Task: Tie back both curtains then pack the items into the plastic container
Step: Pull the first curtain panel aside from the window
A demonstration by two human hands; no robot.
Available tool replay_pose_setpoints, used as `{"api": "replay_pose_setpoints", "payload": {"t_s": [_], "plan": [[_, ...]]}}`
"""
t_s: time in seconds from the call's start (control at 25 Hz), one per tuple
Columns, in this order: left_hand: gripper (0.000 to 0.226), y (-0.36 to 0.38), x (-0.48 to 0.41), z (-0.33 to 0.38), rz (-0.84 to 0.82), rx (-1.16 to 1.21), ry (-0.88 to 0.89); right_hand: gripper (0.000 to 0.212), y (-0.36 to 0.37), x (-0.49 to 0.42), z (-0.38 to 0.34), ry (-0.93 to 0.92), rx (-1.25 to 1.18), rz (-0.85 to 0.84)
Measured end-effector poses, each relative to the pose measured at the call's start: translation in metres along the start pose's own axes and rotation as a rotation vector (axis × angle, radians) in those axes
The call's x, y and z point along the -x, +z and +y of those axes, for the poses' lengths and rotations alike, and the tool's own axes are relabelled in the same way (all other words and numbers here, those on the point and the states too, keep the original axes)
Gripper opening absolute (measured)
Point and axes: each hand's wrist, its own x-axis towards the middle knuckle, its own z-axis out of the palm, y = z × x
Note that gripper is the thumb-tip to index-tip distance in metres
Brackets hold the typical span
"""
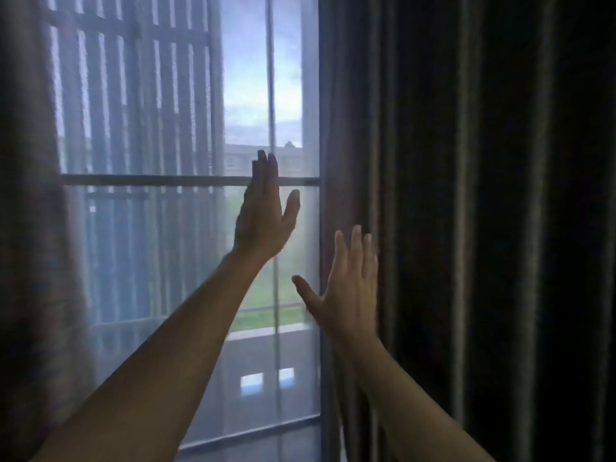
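Observation:
A dark pleated curtain (466, 211) hangs over the right half of the view, its inner edge near the window's middle. A second dark curtain (26, 228) hangs at the far left. My right hand (350, 288) is raised flat with straight fingers, and its fingertips lie against the right curtain's inner edge. My left hand (265, 215) is raised higher, fingers straight and together, held in front of the window and apart from both curtains. Neither hand holds anything. No tie-back or plastic container is in view.
Between the curtains a sheer white curtain (150, 228) covers a tall window (271, 95) with a horizontal bar (150, 180). Outside are a slatted facade, sky, grass and buildings.

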Motion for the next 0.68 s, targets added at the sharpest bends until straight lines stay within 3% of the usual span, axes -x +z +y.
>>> {"api": "replay_pose_setpoints", "payload": {"t_s": [0.16, 0.36, 0.52, 0.68], "plan": [[0.077, 0.067, -0.018, 0.052, -0.049, 0.252, -0.005, 0.105, 0.0, -0.006, 0.061, 0.117, 0.123, 0.045], [0.095, 0.143, -0.047, 0.08, -0.087, 0.37, 0.011, 0.116, 0.029, -0.024, 0.108, 0.188, 0.091, 0.01], [0.101, 0.201, -0.07, 0.113, -0.177, 0.524, 0.125, 0.123, 0.048, -0.049, 0.146, 0.236, 0.108, 0.117], [0.104, 0.245, -0.088, 0.157, -0.17, 0.59, 0.181, 0.125, 0.051, -0.074, 0.199, 0.316, 0.289, 0.228]]}}
